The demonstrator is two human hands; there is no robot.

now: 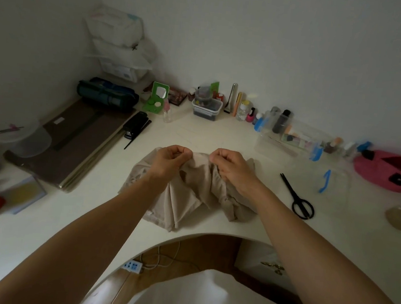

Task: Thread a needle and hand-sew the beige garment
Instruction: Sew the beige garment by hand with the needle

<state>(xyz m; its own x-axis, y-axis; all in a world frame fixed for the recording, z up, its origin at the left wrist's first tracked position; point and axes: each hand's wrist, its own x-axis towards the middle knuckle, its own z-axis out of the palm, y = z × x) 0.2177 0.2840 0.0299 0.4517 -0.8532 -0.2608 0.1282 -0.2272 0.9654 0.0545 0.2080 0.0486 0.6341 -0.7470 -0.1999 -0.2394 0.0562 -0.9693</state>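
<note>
On the white table [235,135], near its curved front edge, the beige garment [190,197] lay bunched in folds, and from the head view we saw both forearms reaching over it. The left hand [169,160] sat at the garment's upper left, the heel of the hand over the cloth, fingers curled in and the thumb pressed against the forefinger. The right hand [232,169] mirrored it at the upper right, curled the same way with thumb and forefinger pressed together just beside a raised fold. Whatever was pinched in either hand was too fine for us to tell (a needle would be lost in this dim light). The two hands were near each other but apart, with a hump of cloth between them.

To the right of the garment, black scissors [297,196] lay flat with their blades together. Beyond them stood a clear plastic box [290,140], and a pink pouch [387,171] lay at the far right. A row of small bottles [244,109] lined the wall. On the left we saw a black stapler [136,124] and a green mirror stand [157,97].
</note>
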